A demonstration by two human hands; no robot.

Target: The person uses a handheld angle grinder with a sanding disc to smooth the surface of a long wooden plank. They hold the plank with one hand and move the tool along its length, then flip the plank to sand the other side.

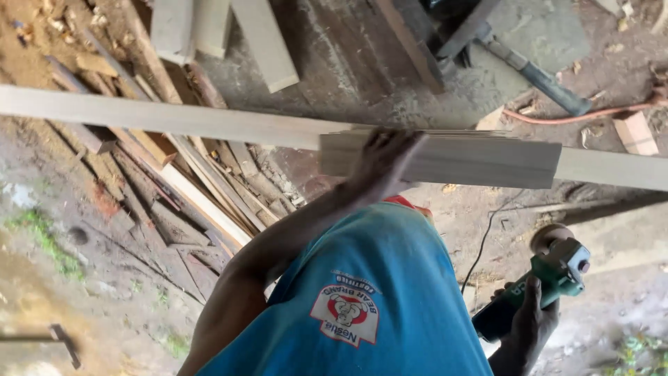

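Note:
My left hand (381,163) reaches forward and lies on a stack of short pale wooden boards (480,161), with its fingers curled over the stack's top edge. The stack rests on a long pale plank (174,117) that runs across the whole view. My right hand (530,322), low at the right, grips a green angle grinder (553,273) by its body. The grinder's disc end points up and stays well below the plank. My blue shirt (390,306) fills the bottom middle.
Scrap wood strips and offcuts (188,181) are piled on the dirt ground at left. Planks (261,38) lean at the top. A dark metal tool (536,73), an orange hose (584,115) and a wood block (637,132) lie at top right. A black cable (483,240) trails from the grinder.

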